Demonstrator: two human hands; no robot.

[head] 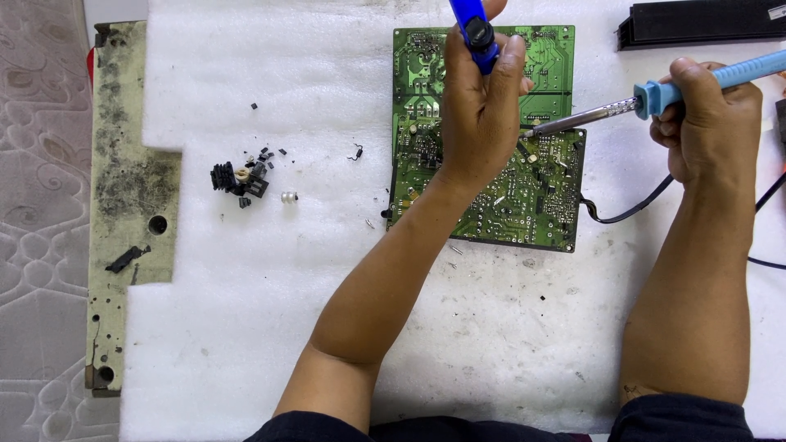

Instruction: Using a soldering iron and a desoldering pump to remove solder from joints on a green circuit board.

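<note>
While the left hand (479, 123) has its grip clamped on a blue desoldering pump (476, 29), the green circuit board (536, 196) lies directly beneath that grip. Right hand (708, 123) grip is clamped on a blue soldering iron (655, 94), its tip touching the board just right of the left grip.

Circuit board (536, 192) on foam sheet (270, 74); loose parts (241, 178) to its left, wooden strip (123, 123) beyond
</note>
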